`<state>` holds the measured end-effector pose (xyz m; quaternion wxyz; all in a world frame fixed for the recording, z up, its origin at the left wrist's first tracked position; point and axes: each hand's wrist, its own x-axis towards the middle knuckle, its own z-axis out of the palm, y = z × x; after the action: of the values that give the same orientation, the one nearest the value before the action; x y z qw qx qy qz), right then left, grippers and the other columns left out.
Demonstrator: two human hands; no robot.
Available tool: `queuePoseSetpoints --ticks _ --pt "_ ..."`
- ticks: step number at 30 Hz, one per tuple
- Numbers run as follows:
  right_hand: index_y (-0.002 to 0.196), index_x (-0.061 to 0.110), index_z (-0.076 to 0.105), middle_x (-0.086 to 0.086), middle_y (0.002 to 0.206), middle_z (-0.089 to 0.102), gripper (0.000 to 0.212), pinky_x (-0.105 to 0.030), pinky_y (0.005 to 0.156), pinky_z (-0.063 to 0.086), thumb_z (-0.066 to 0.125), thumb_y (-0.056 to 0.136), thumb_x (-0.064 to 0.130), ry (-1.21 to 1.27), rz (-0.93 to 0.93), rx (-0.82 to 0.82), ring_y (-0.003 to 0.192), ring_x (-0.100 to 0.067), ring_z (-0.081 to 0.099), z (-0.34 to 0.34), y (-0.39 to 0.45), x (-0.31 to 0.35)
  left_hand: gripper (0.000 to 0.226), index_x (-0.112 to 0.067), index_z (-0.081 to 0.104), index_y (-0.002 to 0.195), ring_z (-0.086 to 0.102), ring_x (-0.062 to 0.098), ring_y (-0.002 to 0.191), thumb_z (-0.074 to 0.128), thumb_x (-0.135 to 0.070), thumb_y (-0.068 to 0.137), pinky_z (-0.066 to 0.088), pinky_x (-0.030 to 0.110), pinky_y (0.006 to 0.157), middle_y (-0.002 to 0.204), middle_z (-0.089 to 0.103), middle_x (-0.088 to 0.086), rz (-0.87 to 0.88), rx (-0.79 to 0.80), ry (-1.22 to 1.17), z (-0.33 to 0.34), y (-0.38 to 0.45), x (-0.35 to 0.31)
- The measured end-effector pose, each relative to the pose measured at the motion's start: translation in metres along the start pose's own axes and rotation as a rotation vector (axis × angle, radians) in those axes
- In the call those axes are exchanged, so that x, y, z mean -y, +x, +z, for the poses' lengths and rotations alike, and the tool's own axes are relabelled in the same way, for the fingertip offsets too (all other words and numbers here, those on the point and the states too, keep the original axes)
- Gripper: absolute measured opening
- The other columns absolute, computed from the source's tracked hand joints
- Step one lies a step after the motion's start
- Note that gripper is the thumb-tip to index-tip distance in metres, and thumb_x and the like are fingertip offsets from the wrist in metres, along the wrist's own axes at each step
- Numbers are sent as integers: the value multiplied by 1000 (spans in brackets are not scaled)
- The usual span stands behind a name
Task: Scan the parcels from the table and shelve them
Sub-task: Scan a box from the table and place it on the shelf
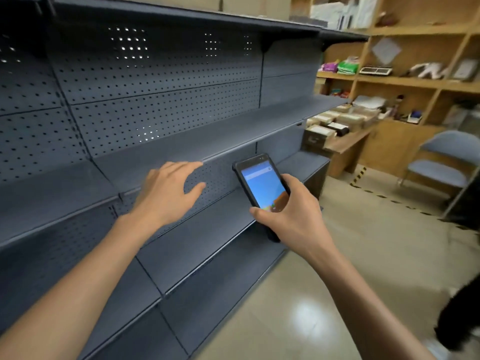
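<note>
Your right hand (291,211) grasps the scanner (261,189), its long side pointing up and away toward the far bench (348,144). Your left hand (166,193) is released, fingers spread, holding nothing, in front of the dark shelves (155,149). The parcels (335,123) sit on that bench's near edge, ahead to your right (nearer your right hand).

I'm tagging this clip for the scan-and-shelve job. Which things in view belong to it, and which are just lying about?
Belongs to the job:
- handheld scanner, gripped by the right hand
- parcels on the wooden table
- dark metal shelves
- left hand, open, holding nothing

Just lying about:
- grey chair
- wooden wall shelving with oddments
</note>
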<state>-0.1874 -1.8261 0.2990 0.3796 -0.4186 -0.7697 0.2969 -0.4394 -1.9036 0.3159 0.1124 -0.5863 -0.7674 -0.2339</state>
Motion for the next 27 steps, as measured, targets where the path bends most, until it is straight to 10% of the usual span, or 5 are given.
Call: queuePoseSetpoints --ticks 27 --pt "120 38 51 0 84 62 62 -15 42 44 89 72 27 -68 342 -275 66 0 61 -198 61 -251 47 -28 58 143 52 22 130 65 -39 99 40 37 102 141 63 -5 291 281 -320 268 176 -276"
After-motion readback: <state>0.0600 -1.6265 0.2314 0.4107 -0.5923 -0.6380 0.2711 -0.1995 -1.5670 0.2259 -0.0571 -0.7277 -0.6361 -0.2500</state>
